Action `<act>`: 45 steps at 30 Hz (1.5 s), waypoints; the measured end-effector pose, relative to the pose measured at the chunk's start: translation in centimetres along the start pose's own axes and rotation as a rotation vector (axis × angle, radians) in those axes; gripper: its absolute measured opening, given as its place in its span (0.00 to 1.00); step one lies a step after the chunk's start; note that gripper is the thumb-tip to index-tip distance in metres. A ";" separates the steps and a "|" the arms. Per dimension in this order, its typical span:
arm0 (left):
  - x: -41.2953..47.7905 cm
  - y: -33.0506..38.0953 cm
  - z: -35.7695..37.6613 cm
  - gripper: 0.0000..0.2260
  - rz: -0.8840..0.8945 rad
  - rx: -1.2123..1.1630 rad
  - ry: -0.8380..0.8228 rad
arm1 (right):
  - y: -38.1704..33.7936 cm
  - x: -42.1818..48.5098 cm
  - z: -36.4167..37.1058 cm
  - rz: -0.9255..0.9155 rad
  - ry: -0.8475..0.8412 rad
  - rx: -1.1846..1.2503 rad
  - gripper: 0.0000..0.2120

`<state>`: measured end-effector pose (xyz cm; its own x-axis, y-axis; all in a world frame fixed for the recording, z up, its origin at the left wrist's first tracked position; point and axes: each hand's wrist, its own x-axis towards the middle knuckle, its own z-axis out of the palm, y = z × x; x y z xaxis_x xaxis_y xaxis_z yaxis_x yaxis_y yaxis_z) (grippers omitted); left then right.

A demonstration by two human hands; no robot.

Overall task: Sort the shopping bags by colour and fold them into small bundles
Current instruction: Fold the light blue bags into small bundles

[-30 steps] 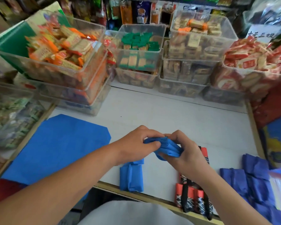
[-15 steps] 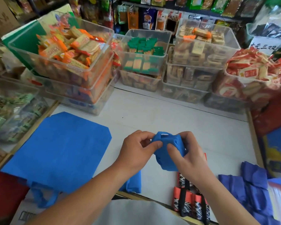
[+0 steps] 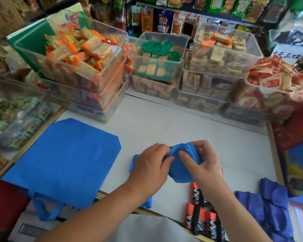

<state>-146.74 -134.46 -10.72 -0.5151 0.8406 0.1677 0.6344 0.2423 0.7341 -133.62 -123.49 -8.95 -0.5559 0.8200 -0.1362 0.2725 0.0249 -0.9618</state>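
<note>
Near edge: red-and-black bundles (image 3: 202, 219) right of centre, dark blue bundles (image 3: 269, 203) further right. Beyond them, the blue bag (image 3: 182, 173) is half-bundled over the white table (image 3: 164, 123), its long axis near-to-far, between both hands and equally close to each. The left hand (image 3: 150, 169) pinches its left side, fingers curled. The right hand (image 3: 201, 165) grips its right side, thumb pressed on top. A flat blue bag (image 3: 65, 163) lies left, and snack bins (image 3: 157, 55) stand far.
</note>
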 end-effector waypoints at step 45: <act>2.8 -1.2 -3.1 0.12 -0.786 -0.912 -0.483 | 0.3 0.7 -0.2 -0.291 -0.304 -0.306 0.14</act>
<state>-150.74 -133.86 -9.07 -0.1879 0.7595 -0.6227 -0.4588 0.4927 0.7394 -133.72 -122.82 -9.32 -0.8335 0.5523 0.0195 0.2651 0.4305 -0.8628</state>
